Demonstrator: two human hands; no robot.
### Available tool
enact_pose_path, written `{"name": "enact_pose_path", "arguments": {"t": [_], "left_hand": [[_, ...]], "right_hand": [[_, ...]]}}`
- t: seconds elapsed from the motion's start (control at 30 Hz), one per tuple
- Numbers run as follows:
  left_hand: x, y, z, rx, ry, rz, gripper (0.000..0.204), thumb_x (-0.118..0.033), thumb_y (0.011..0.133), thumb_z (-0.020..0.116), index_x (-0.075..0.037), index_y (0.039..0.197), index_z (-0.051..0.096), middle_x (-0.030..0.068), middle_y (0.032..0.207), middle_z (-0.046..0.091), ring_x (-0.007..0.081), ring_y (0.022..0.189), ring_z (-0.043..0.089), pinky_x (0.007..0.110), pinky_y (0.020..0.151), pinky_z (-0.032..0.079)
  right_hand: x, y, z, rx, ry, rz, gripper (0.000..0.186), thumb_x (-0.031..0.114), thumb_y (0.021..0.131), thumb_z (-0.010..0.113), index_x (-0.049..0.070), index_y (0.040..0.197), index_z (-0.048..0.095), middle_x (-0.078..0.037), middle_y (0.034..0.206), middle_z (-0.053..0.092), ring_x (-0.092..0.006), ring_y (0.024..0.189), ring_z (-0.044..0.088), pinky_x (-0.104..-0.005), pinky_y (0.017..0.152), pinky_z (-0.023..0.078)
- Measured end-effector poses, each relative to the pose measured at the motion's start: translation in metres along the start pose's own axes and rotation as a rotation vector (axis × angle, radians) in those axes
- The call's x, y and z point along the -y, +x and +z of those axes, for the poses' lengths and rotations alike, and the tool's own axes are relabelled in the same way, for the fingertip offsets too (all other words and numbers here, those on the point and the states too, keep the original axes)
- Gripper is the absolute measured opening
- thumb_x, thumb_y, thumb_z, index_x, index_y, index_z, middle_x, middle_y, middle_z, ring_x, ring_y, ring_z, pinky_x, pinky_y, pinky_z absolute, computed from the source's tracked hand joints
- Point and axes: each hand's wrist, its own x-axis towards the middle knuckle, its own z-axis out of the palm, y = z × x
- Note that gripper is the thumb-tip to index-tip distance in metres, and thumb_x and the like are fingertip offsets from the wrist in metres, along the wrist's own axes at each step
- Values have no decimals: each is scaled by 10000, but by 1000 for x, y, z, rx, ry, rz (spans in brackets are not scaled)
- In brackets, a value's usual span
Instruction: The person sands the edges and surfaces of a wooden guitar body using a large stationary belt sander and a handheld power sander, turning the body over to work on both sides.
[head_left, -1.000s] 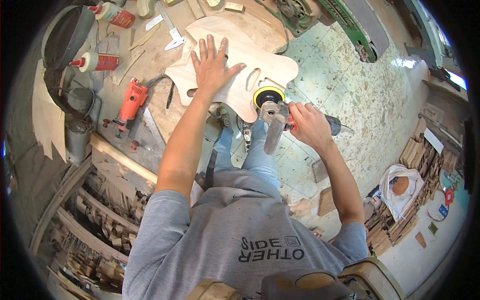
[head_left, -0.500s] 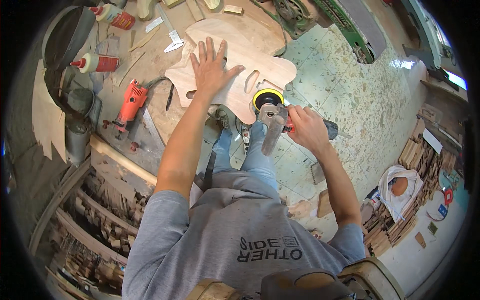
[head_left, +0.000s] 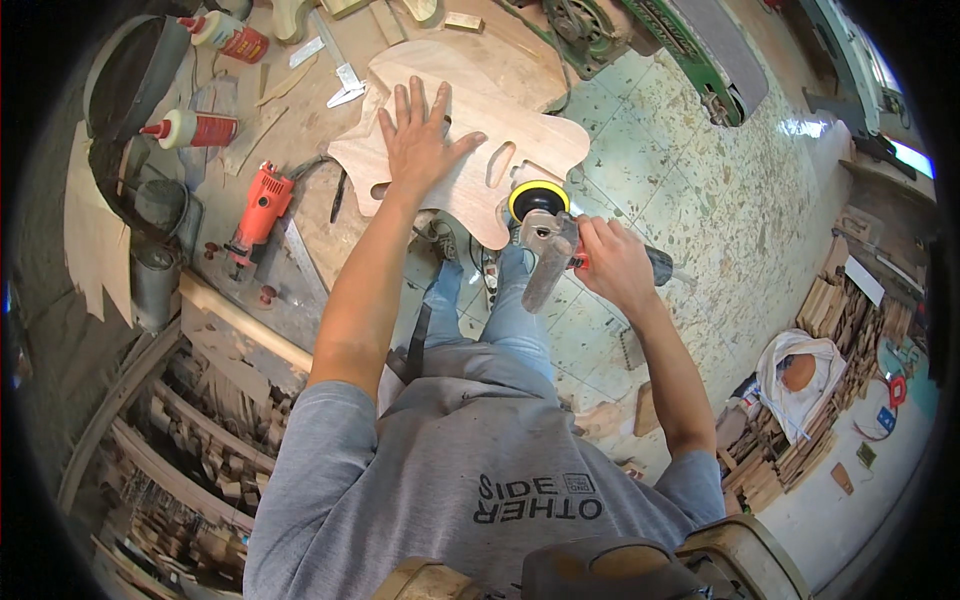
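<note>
A pale wooden guitar body (head_left: pixel 470 120), with cut-out slots, lies flat on the workbench (head_left: pixel 300 130) and juts past its right edge. My left hand (head_left: pixel 418 140) presses on top of it, fingers spread. In my right hand (head_left: pixel 615 262) is a handheld power sander (head_left: pixel 545 240), gripped by its body, with a silver head and a grey tube-like part. Its round pad (head_left: pixel 538 200), black with a yellow rim, is at the near right edge of the guitar body, by the curved cutaway. Whether the pad touches the wood I cannot tell.
On the bench left of the guitar body are a red power tool (head_left: pixel 262 208), a black pen (head_left: pixel 339 195), calipers (head_left: pixel 346 80) and two glue bottles (head_left: pixel 195 129). A green machine (head_left: pixel 690 60) stands at the far right. Wood strips (head_left: pixel 790 450) are stacked at the right.
The sander and my right hand have shifted very slightly, a little right and down. The guitar body moved a touch left; my left hand stays flat on it.
</note>
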Motion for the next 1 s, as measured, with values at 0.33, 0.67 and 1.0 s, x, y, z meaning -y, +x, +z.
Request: {"name": "enact_pose_path", "arguments": {"t": [0.33,0.67,1.0], "left_hand": [[2,0,3,-14,1,5,1060,-815,808,651,-234,1645,359,220,1734,152,428,1606,77,692,1234,60],[1,1,2,-13,-5,11,1075,-807,796,659,-184,1630,389,248,1724,166,442,1601,89,686,1234,48],[0,0,2,-27,-4,12,1060,-796,804,660,-189,1630,390,246,1722,174,434,1599,105,685,1236,57]], "right_hand": [[-4,-11,9,16,-42,55,610,162,708,798,43,1267,585,-68,1010,611,-246,895,637,-372,767,562],[1,-7,18,-30,-45,30,618,138,691,785,45,1269,590,-66,1020,614,-244,895,632,-371,778,559],[0,-24,7,-47,-5,89,596,139,704,775,40,1262,592,-70,1019,615,-249,888,632,-372,770,561]]}}
